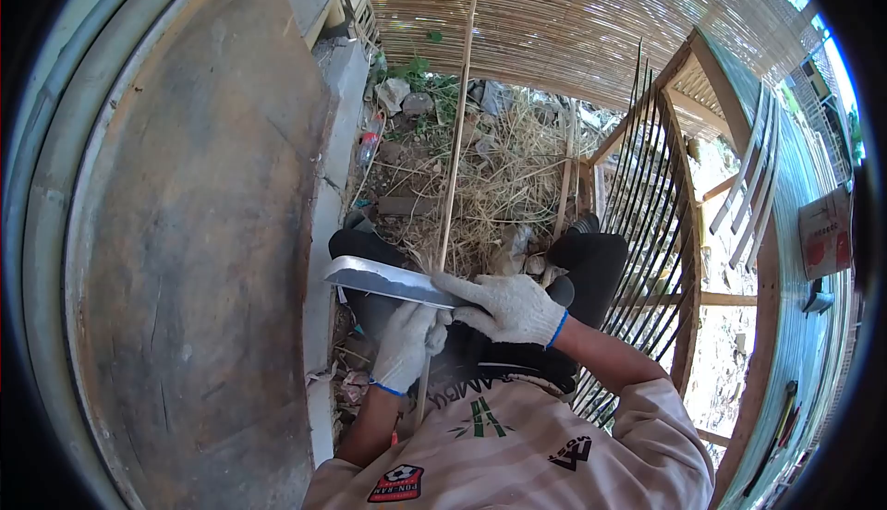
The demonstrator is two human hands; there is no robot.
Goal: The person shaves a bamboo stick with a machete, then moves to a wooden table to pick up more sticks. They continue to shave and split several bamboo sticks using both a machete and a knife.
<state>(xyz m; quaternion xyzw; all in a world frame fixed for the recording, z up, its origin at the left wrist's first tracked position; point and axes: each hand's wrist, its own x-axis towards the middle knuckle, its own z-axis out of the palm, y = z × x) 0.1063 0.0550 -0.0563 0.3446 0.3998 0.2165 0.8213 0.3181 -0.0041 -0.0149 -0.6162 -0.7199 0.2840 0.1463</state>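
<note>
A wide machete point(379, 281) points left across my lap, its bright blade broadening toward the far end. My right hand point(508, 308), in a white knit glove with a blue cuff, is closed round its handle end, fingers stretched along the blade's base; the handle itself is hidden. A long thin bamboo strip point(456, 140) runs from my belly away past my knees, passing under the blade. Just below the blade, my left hand point(403, 346), gloved the same way, is wrapped round this strip.
A worn wooden board point(203, 233) stands along my left. Several dark thin strips point(637, 224) lean on a wooden frame point(688, 233) at my right, beside a green bench top point(796, 325) bearing a red-and-white box point(825, 233). Dry shavings point(517, 154) and stones point(393, 96) cover the ground ahead.
</note>
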